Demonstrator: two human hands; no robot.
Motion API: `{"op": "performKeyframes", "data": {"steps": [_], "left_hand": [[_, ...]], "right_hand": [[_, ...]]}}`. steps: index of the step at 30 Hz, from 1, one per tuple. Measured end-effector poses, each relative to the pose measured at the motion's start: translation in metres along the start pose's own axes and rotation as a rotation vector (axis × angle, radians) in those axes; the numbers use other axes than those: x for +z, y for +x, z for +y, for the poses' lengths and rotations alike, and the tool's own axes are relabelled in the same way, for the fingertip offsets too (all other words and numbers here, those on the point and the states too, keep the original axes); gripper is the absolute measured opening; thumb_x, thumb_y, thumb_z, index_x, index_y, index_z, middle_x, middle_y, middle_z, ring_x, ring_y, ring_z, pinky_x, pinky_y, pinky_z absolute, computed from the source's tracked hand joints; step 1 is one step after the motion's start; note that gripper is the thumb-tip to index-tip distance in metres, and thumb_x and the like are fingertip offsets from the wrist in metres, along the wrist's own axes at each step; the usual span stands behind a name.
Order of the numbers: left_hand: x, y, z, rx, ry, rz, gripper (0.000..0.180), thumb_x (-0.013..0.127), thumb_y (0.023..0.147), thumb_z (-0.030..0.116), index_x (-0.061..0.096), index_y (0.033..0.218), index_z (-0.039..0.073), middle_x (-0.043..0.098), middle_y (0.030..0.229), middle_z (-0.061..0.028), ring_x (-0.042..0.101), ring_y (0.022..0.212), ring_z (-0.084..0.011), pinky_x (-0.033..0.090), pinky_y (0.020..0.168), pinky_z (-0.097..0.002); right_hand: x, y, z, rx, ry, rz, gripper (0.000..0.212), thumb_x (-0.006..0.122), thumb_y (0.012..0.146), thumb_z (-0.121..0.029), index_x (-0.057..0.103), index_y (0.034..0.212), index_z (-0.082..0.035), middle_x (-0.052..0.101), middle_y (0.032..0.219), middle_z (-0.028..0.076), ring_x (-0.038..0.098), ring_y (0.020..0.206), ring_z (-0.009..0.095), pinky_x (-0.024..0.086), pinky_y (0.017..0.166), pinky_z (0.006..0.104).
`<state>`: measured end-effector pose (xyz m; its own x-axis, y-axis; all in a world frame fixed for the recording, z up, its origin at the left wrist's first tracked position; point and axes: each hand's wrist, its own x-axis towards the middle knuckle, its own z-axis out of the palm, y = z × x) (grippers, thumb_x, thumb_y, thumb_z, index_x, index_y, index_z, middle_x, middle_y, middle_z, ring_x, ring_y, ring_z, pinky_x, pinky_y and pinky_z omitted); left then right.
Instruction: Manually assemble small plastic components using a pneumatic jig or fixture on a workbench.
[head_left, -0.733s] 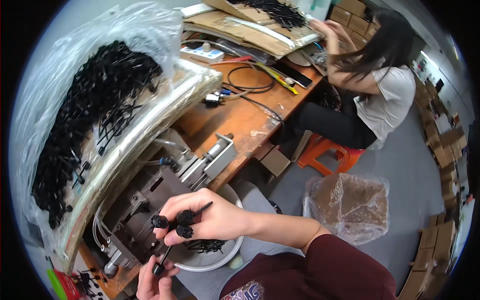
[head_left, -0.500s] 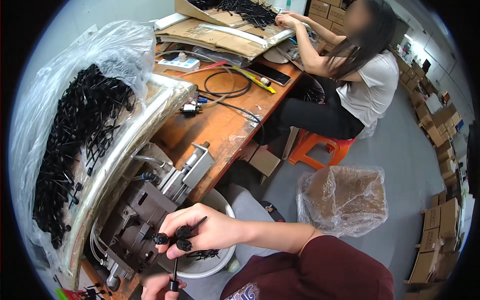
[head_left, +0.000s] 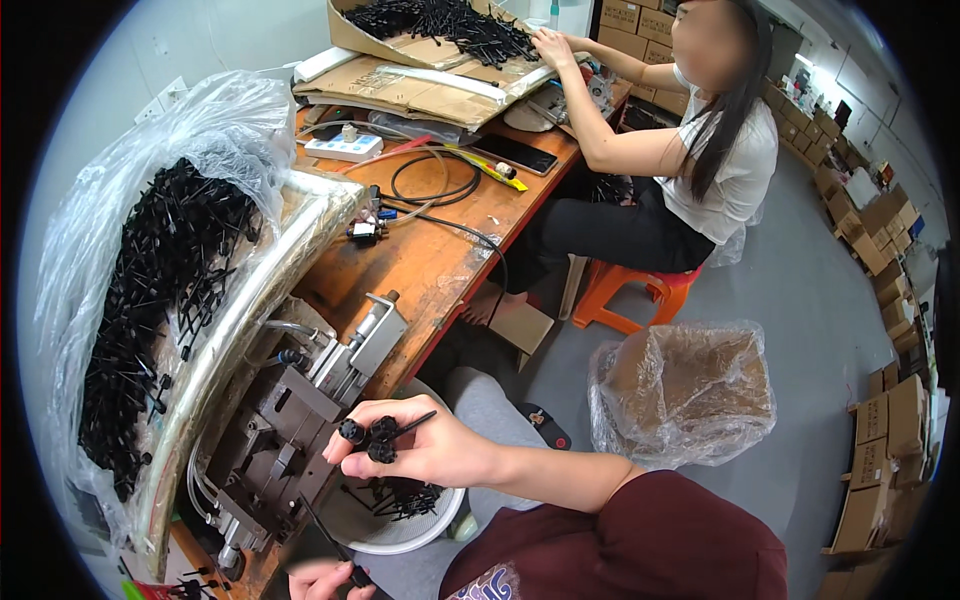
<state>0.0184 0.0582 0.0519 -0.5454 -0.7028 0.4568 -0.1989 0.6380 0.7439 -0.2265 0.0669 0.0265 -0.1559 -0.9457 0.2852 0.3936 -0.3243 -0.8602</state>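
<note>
My right hand [head_left: 440, 440] is closed around a small bunch of black thin-stemmed plastic parts [head_left: 383, 452]. Three knobbed heads show at the fingertips, and one stem sticks out past the knuckles. Low in the picture, my left hand [head_left: 318, 580] pinches another black stemmed part [head_left: 328, 530], its head by the fingers and its thin stem slanting up and left. That stem's tip appears over the near edge of a dark metal fixture [head_left: 285, 425] on the bench; contact cannot be told. Below my right hand, a white mesh basket [head_left: 452, 515] holds loose black parts [head_left: 405, 498].
A plastic-lined carton [head_left: 255, 290] heaped with black parts [head_left: 150, 290] stands left of the fixture. Cables, a power strip [head_left: 343, 148] and a phone [head_left: 515, 153] lie on the wooden bench [head_left: 425, 265]. A co-worker [head_left: 725, 150] sits at the far end. A plastic-wrapped box [head_left: 685, 390] is on the floor.
My right hand has risen slightly with its bunch, uncovering more of the basket. The part in my left hand has gone from nearly upright below the right hand to slanting toward the fixture.
</note>
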Motion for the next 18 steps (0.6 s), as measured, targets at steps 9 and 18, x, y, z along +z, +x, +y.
{"op": "performKeyframes", "data": {"steps": [9, 18], "left_hand": [[0.022, 0.018, -0.012, -0.068, 0.278, 0.149, 0.033, 0.075, 0.072, -0.008, 0.071, 0.104, -0.002, 0.061, 0.124, -0.0179, 0.064, 0.107, -0.0269, 0.055, 0.09, -0.0347], [0.034, 0.035, -0.045, 0.008, 0.553, 0.17, 0.027, 0.075, 0.071, -0.003, 0.069, 0.098, -0.002, 0.063, 0.126, -0.0162, 0.068, 0.095, -0.0258, 0.055, 0.082, -0.0337]], "right_hand": [[0.008, -0.006, -0.005, 0.104, -0.047, 0.077, 0.011, 0.068, 0.088, -0.004, 0.065, 0.097, 0.002, 0.068, 0.107, 0.016, 0.063, 0.088, 0.012, 0.053, 0.075, 0.0255], [0.012, -0.003, -0.001, 0.156, 0.016, 0.124, 0.011, 0.061, 0.09, -0.007, 0.06, 0.098, 0.001, 0.066, 0.105, 0.016, 0.061, 0.085, 0.01, 0.05, 0.072, 0.0207]]}}
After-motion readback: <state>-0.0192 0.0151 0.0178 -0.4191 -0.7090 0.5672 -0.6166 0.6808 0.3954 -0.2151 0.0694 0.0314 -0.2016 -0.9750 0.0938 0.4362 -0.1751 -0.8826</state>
